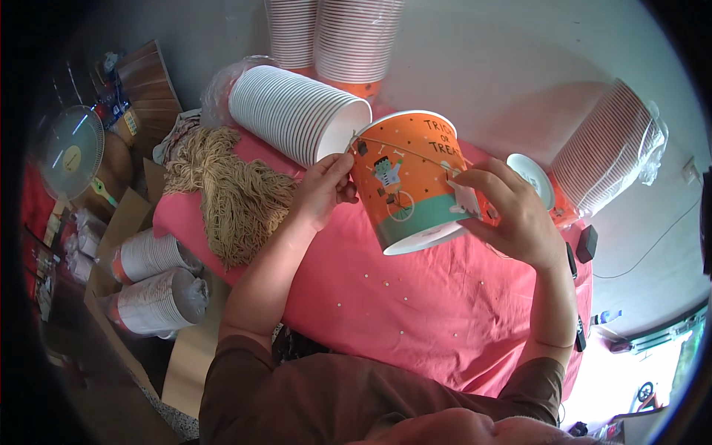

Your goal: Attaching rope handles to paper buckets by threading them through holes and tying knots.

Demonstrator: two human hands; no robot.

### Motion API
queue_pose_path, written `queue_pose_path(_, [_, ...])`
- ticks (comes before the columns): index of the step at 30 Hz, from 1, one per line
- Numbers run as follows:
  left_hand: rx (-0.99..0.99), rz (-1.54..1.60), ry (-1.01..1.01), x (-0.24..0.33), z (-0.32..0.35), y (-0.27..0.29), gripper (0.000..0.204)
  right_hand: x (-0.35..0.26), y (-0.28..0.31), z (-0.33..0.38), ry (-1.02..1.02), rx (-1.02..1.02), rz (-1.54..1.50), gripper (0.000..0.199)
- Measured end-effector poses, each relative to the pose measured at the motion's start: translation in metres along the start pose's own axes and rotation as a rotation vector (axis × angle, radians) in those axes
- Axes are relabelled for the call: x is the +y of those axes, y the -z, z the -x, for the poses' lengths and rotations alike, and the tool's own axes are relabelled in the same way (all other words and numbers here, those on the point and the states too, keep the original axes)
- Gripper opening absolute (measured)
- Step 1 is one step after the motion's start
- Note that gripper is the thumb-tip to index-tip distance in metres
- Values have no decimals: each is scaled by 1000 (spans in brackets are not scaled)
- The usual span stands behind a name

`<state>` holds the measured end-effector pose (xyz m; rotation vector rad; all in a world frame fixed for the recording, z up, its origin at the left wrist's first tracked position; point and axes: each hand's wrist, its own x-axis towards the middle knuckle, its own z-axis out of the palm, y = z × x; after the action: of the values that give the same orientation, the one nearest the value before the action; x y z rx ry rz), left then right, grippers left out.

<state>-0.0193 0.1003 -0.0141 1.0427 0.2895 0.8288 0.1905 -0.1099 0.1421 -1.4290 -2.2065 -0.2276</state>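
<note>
An orange paper bucket [415, 167] with a green band, cartoon figures and a white rim is held tilted above the pink-covered table, its white underside partly showing. A thin tan cord [404, 145] crosses its printed side from the upper left toward the right. My left hand [328, 185] is closed at the bucket's upper left edge, beside the cord's end. Curled against the right side is my right hand [515, 211], fingers on the wall near the cord and thumb toward the base. Whether either hand also pinches the cord is hard to tell.
A tan cord bundle [226, 193] lies left on the pink cloth [356, 326]. Nested white buckets [289, 107] rest behind it; wrapped stacks [604, 152] stand at right and back. An open cardboard box [189, 371] holds more wrapped stacks. Small pale bits dot the cloth.
</note>
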Motion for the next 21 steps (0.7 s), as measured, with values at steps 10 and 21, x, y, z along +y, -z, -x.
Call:
queue_pose_path(10, [62, -218, -28, 1, 5, -23, 25, 58, 74, 32, -458, 420, -314, 25])
queue_pose_path(21, [-14, -377, -70, -6, 8, -32, 20, 142, 102, 90, -1059, 415, -261, 40])
